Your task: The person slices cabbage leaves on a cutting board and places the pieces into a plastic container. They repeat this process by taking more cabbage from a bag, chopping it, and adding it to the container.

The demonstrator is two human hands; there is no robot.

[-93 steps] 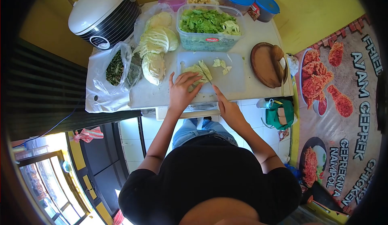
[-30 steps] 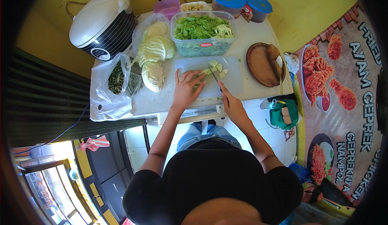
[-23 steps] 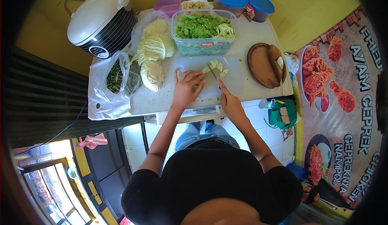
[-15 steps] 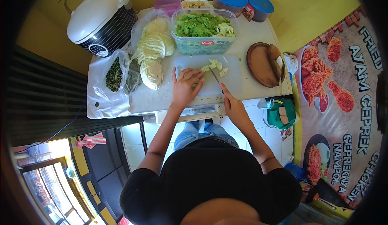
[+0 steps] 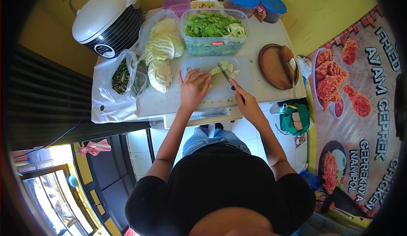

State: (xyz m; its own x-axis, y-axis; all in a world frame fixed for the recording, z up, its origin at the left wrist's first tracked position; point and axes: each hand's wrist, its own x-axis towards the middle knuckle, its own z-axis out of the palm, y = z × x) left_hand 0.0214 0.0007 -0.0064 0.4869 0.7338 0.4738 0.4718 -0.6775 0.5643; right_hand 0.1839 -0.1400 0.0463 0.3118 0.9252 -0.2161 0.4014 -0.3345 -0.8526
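- Surface (image 5: 271, 32): pale top that carries every item listed below.
- Rice cooker (image 5: 108, 17): stands at the far left corner, lid closed.
- Plastic tub (image 5: 214, 34): clear-walled, filled with chopped greens, just beyond the cutting board.
- Cabbage halves (image 5: 163, 53): lie left of the tub on a plastic sheet, beside a bag of dark greens (image 5: 121, 75).
- Cutting board (image 5: 241, 81): white, at the near edge of the surface; bears the leaf being cut.
- Wooden plate (image 5: 277, 66): right of the board, apart from it.
- Left hand (image 5: 191, 89): spread flat, fingers pressing the cabbage leaf (image 5: 214, 71) onto the board.
- Right hand (image 5: 248, 102): closed around the knife (image 5: 225, 77) handle; blade angled toward the leaf.
- Cut pieces (image 5: 231, 68): small pale squares just beyond the blade.
- Handling, as a judgement: the leaf is light, crisp and springy and likely slides on the smooth board. Hold it flat near the cut line, fingertips behind the blade.
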